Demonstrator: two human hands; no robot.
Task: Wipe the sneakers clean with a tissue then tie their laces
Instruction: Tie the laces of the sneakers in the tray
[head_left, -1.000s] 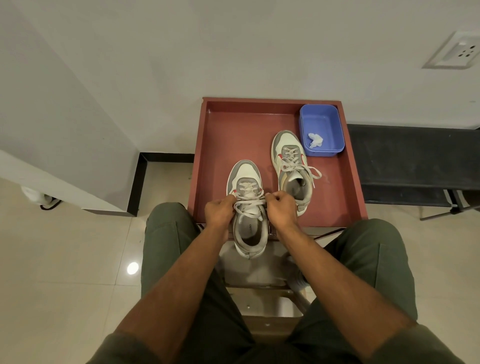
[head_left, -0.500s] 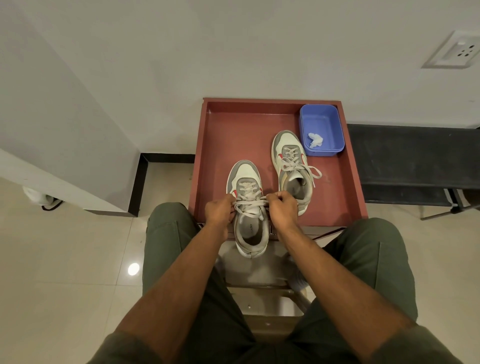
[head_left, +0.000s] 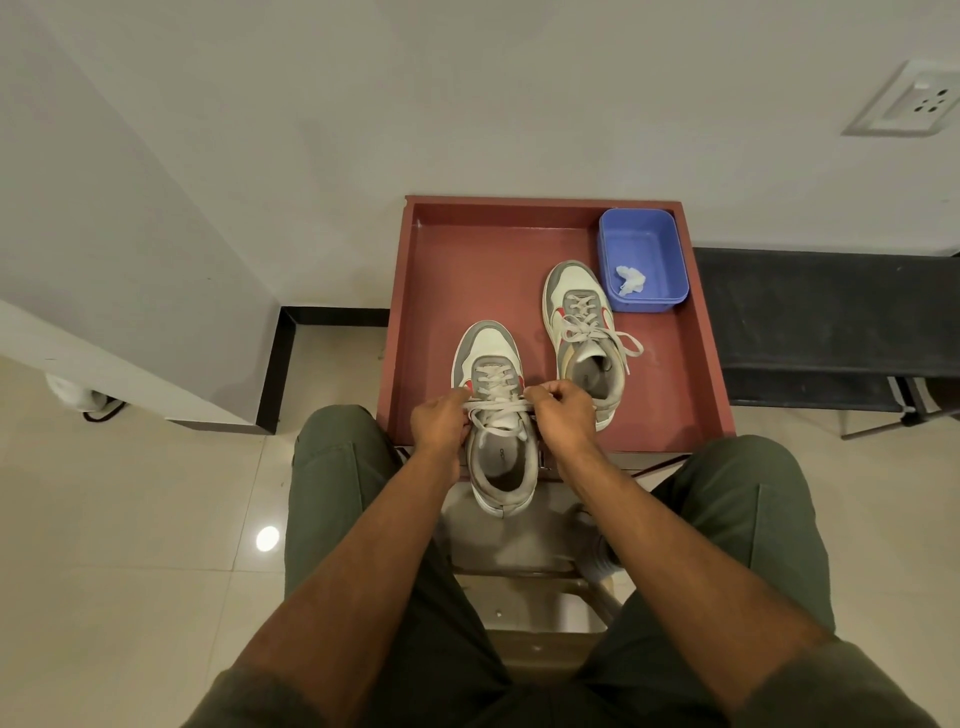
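Two sneakers sit on a red tray, the nearer one with its laces held in both hands.

The red tray (head_left: 441, 291) stands against the wall, and a person in green trousers sits before it. The near sneaker (head_left: 500, 431) lies at the tray's front edge, heel overhanging toward the person, toe pointing to the wall. The far sneaker (head_left: 584, 338) rests to its right and further back, its laces loose and spread. A blue tub (head_left: 660, 249) stands in the tray's back right corner, just beside the far sneaker's toe, with a crumpled tissue (head_left: 629, 279) inside. The left hand (head_left: 440, 421) pinches the lace (head_left: 496, 408) at the near sneaker's left side; the right hand (head_left: 563, 410), fingers curled, grips it at the right side.
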